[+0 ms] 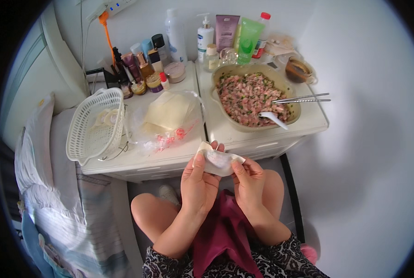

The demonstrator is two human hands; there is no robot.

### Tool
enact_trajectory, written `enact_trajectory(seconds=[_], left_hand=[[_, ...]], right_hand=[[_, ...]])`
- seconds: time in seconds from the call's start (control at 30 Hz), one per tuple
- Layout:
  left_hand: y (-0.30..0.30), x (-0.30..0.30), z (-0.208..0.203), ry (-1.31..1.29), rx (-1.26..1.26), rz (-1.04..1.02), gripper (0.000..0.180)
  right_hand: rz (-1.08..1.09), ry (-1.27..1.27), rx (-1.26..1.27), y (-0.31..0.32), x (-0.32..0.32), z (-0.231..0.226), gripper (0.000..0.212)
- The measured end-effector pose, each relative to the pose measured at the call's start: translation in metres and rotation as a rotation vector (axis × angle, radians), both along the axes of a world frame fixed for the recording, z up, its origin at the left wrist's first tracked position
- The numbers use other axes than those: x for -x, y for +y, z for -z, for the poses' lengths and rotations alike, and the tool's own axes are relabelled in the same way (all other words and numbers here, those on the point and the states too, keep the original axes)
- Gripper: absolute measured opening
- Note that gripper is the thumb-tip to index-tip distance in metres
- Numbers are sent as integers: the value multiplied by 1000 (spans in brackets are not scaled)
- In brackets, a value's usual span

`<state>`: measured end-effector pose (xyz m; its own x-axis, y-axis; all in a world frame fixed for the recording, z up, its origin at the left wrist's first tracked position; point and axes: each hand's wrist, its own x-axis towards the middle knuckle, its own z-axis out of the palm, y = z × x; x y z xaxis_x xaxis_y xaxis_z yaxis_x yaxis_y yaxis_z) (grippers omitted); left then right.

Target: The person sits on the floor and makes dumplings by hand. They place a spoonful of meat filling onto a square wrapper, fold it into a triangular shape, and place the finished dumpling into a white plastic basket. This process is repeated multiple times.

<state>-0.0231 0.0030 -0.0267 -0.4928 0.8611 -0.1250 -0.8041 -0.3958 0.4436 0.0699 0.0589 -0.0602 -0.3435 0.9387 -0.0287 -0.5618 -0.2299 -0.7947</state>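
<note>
A folded wonton (217,161), its pinkish filling showing through the pale wrapper, is held up in front of the cabinets. My left hand (200,178) pinches its left corner between thumb and fingers. At its right corner, my right hand (247,178) grips the wrapper the same way. Beyond my hands to the right is a beige bowl (215,95) of minced meat with green bits (248,95). Metal chopsticks (304,98) and a white spoon (274,119) rest in the meat. Square wonton wrappers (169,111) lie stacked on a clear plastic bag (146,141) at left.
A white basket (75,139) with a few finished wontons (106,118) stands at the left edge. Bottles, tubes and jars (151,60) line the back. A brown-stained cup (299,70) sits behind the bowl. A bed (77,217) is on the left, a wall (378,139) on the right.
</note>
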Motion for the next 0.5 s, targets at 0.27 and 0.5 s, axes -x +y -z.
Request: enact_trajectory(seconds=[0.27,0.5], left_hand=[[-17,-6,16,14,128,-27,29],[-16,2,-2,-20,104,84,35]], right_hand=[[28,-94,-91,-8,-5,19,22],[43,-697,-1287,90,-19,-103,39]])
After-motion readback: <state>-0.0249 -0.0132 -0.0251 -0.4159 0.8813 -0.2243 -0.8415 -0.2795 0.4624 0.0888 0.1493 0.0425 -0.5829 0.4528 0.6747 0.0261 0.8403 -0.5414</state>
